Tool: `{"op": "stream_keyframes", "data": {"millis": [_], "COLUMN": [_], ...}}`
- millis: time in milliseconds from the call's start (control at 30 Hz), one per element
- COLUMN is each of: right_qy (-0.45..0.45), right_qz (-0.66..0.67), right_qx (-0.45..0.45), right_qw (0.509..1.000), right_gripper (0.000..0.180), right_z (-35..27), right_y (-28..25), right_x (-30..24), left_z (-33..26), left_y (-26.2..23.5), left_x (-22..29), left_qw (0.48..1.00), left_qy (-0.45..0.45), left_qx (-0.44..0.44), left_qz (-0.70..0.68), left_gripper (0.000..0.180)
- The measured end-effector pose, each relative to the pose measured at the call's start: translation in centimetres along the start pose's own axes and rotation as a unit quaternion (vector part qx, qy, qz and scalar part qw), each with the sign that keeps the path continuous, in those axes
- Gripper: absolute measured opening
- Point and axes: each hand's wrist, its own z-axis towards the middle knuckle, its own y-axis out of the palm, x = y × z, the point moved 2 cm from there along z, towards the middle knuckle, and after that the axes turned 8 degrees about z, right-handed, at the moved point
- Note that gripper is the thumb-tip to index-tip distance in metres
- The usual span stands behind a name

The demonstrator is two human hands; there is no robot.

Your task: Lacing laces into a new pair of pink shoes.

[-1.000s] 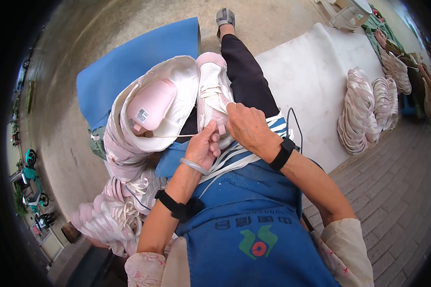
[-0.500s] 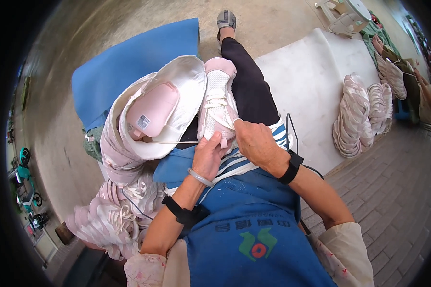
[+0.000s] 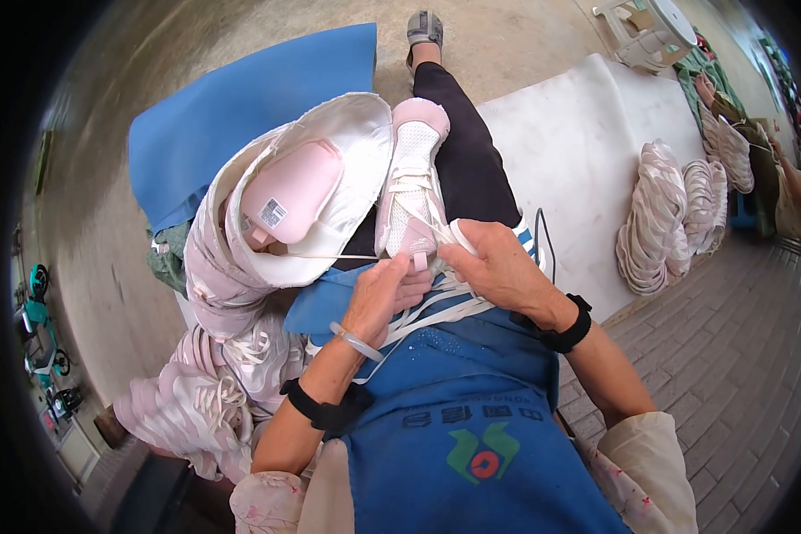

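Observation:
On my lap a pink and white shoe upper (image 3: pixel 411 165) lies with its rounded pink toe pointing away from me. White shoelace (image 3: pixel 403 182) crosses its front. My left hand (image 3: pixel 381 292) is closed on the near end, by the pink pull tab (image 3: pixel 419 260). Just right of the tab, my right hand (image 3: pixel 500 271) pinches white lace, part of which loops above its fingers. Loose white laces (image 3: pixel 440 313) spread over my blue apron (image 3: pixel 472 365). A thin pale cord (image 3: pixel 329 256) runs from the stacked uppers toward my left hand.
Stacked pink uppers (image 3: pixel 206 289) stand at my left, a pink padded piece with a white label (image 3: pixel 294 191) on top. More laced uppers (image 3: pixel 191 405) lie below. A blue sheet (image 3: pixel 249 89) sits behind. Bundled uppers (image 3: pixel 654 222) rest on white sheeting (image 3: pixel 552 133), near a white stool (image 3: pixel 654 36) and another person.
My right hand has shifted slightly right and toward me with the lace. My left hand's fingers have slid to beside the pull tab. The whole view has shifted a little.

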Motion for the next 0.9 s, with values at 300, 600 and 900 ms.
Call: {"op": "stream_keyframes", "data": {"millis": [300, 600, 900], "right_qy": [-0.024, -0.090, -0.157], "right_qz": [0.062, -0.024, 0.149], "right_qx": [0.006, -0.033, -0.096], "right_qw": [0.998, 0.995, 0.972], "right_gripper": [0.022, 0.014, 0.017], "right_z": [-3.3, -5.9, -8.7], "right_y": [2.0, 4.8, -0.4], "right_x": [-2.9, -4.7, -5.7], "left_z": [-3.7, -1.6, -1.5], "left_y": [-0.6, 0.7, -2.5], "left_x": [4.7, 5.4, 6.6], "left_qw": [0.986, 0.980, 0.928], "left_qy": [0.165, 0.094, 0.095], "left_qx": [0.022, -0.079, -0.173], "left_qz": [0.007, 0.156, -0.315], "left_gripper": [0.026, 0.034, 0.022]}}
